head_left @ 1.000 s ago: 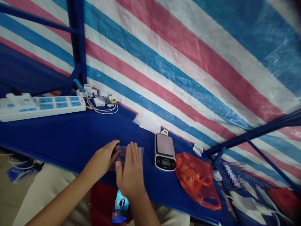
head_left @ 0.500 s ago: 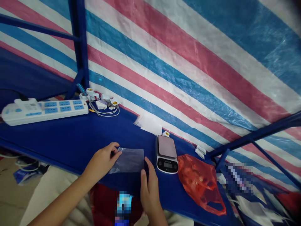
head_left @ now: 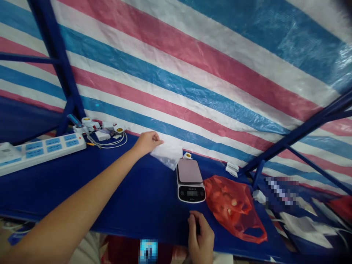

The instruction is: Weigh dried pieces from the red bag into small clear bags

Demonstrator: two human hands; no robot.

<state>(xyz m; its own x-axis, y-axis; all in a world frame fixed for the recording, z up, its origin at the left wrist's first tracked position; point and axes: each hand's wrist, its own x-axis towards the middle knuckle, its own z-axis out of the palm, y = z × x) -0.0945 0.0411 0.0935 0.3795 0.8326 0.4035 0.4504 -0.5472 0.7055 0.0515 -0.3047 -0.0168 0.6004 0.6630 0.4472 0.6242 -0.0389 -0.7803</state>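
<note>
My left hand (head_left: 147, 142) is stretched far forward with its fingers pinched on a clear plastic bag (head_left: 167, 155) at the stack of bags by the striped tarp. My right hand (head_left: 200, 234) rests at the near edge of the blue table (head_left: 115, 183), its fingers curled, just in front of the small digital scale (head_left: 189, 179). Whether anything is inside its fingers is hidden. A red plastic bag (head_left: 233, 209) lies right of the scale.
A white and blue power strip (head_left: 41, 148) lies at the far left, with small white connectors and wires (head_left: 103, 134) behind it. Blue frame bars (head_left: 297, 134) cross at the right above white parts (head_left: 299, 223). The striped tarp (head_left: 192, 73) closes off the back.
My left hand left the spot near the table edge and reached forward to the stack by the tarp. The clear bag once under both hands lies there no longer. My right hand slid right, to the scale.
</note>
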